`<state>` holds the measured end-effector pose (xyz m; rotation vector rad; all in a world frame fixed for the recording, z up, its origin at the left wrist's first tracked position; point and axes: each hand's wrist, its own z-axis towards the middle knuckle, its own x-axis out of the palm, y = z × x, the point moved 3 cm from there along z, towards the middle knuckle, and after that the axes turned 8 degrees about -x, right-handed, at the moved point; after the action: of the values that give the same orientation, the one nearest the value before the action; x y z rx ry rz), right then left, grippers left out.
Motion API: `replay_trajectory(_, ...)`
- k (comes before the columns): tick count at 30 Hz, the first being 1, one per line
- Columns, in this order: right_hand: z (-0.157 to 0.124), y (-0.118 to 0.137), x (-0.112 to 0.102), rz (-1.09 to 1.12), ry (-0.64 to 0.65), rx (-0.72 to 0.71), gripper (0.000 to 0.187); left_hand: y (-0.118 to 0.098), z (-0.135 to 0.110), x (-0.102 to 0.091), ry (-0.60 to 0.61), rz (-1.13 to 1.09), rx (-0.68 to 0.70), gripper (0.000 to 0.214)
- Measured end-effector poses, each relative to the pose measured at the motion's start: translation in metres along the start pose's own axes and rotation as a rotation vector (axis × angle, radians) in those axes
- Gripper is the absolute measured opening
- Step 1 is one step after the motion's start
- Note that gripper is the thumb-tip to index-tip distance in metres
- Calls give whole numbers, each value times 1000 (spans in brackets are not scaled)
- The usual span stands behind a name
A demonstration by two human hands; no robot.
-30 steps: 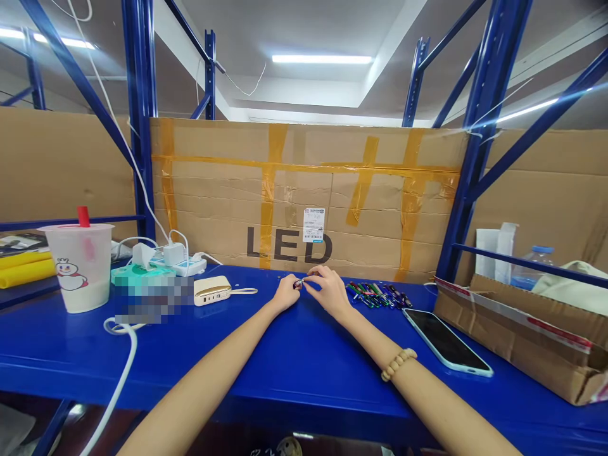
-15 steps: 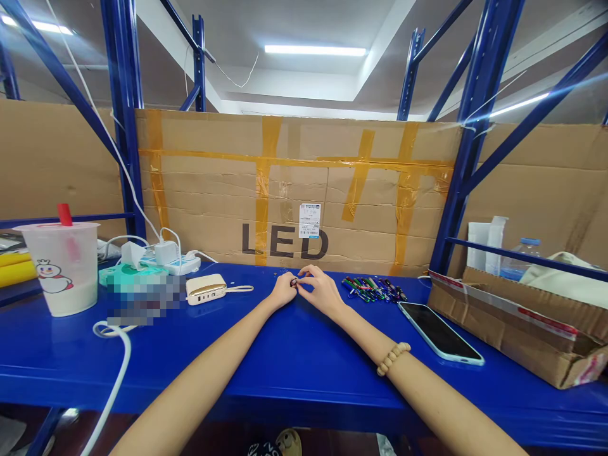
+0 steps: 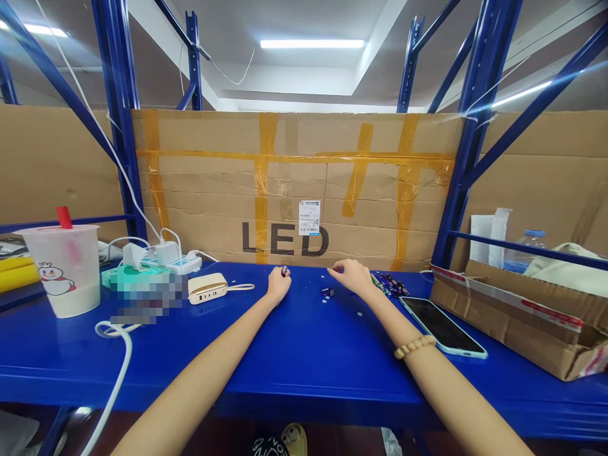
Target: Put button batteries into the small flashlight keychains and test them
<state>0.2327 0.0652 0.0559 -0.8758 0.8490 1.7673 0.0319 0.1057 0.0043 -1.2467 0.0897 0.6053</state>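
My left hand (image 3: 278, 285) rests on the blue steel shelf top (image 3: 294, 361), with its fingers pinched on a small dark cylindrical piece (image 3: 284, 271). My right hand (image 3: 354, 277) lies farther right, fingertips drawn together; anything between them is too small to tell. Just below those fingertips sits a small purple piece (image 3: 327, 292), with tiny white specks (image 3: 332, 297) scattered around it. To the right of my right hand lies a heap of slim multicoloured pen-like items (image 3: 390, 285), partly hidden behind my wrist.
A smartphone (image 3: 441, 326) lies right of my right forearm, beside an open cardboard box (image 3: 503, 323). On the left stand a gold power bank (image 3: 206, 288), a power strip (image 3: 171, 264) with chargers, and a plastic cup (image 3: 61, 275). A white cable (image 3: 114, 361) hangs over the shelf's front edge.
My hands have parted: the right hand moved right, away from the left. The purple piece and white specks now show on the shelf. The view tilted slightly.
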Motion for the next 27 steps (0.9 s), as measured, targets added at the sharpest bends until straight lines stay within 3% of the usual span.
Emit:
replay_trajectory(3,-1,-7,7,50,125,-36,23,2,3,-4,-87,-30,-60,15)
replay_trajectory(7,2,-11,26,327,321,-188,18,3,8,-15,-229,-78,-127,11)
replay_trajectory(13,7,-21,38,426,279,-170,13,-1,13,-40,-444,-149,-150,11)
replay_trajectory(17,9,-27,35,399,192,-125,10,-2,14,-50,-531,-188,-157,12)
replay_trajectory(21,12,-31,29,391,87,-72,10,-1,12,-47,-480,-213,-127,12)
replay_trajectory(27,13,-28,11,463,-317,-46,11,-1,11,-37,-399,-247,-103,15)
